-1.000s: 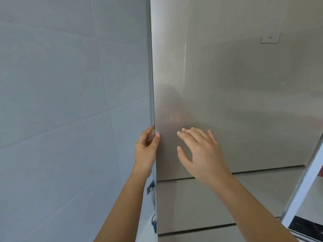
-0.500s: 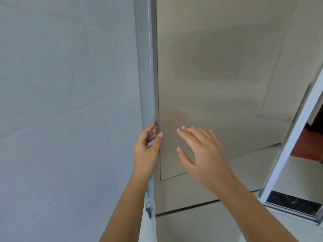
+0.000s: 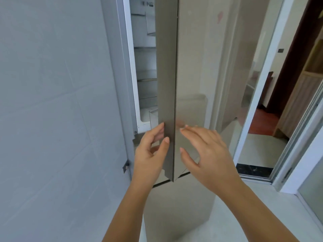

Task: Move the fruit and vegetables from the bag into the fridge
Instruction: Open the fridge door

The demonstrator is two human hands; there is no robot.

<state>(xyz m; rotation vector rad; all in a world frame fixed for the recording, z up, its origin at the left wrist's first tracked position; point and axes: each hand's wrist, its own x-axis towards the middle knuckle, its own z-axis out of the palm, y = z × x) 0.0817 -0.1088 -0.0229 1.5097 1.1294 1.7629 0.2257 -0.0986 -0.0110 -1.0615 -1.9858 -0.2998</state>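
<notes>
I have the fridge [image 3: 174, 206] right in front of me, its left side just beside the tiled wall [image 3: 52, 102]. Its skin is a brushed grey-beige metal that faintly mirrors the room. The upper door [image 3: 190, 75] stands ajar, turned almost edge-on to me. Through the gap on its left I make out a white liner and pale shelves [image 3: 146, 48].

My left hand [image 3: 150, 154] clamps the door's free edge near its lower corner, thumb on the outer strip and fingers hooked behind it. My right hand [image 3: 208, 154] is spread flat with relaxed fingers [image 3: 192, 133] at the door's front, holding nothing. I cannot tell whether the tips touch the metal.

The door's bottom corner sits just above the seam of the panel below. On the left the wall leaves little room. On the right there is pale floor [image 3: 227, 224] and a white-framed doorway [image 3: 258, 102], well apart from the door
</notes>
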